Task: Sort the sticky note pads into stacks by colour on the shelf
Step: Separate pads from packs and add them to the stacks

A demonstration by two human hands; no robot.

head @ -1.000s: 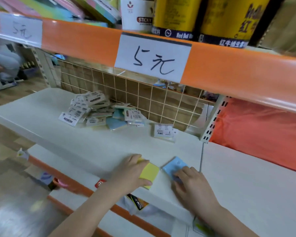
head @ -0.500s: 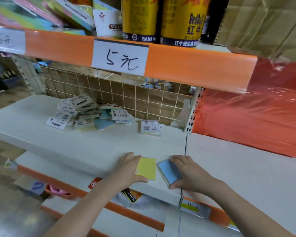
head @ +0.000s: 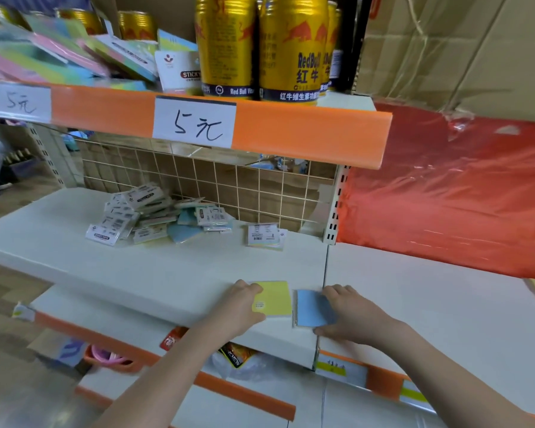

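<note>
Near the front edge of the white shelf, the left hand lay palm down, fingers curled over the left side of a yellow pad, gripping it. Just right of it, the right hand reached in from the right, thumb and fingers pinching a blue pad, apparently flat on the shelf. Both forearms stretched forward from below. Farther back, left, sat a loose heap of wrapped pads, with a single wrapped pad apart to its right.
</note>
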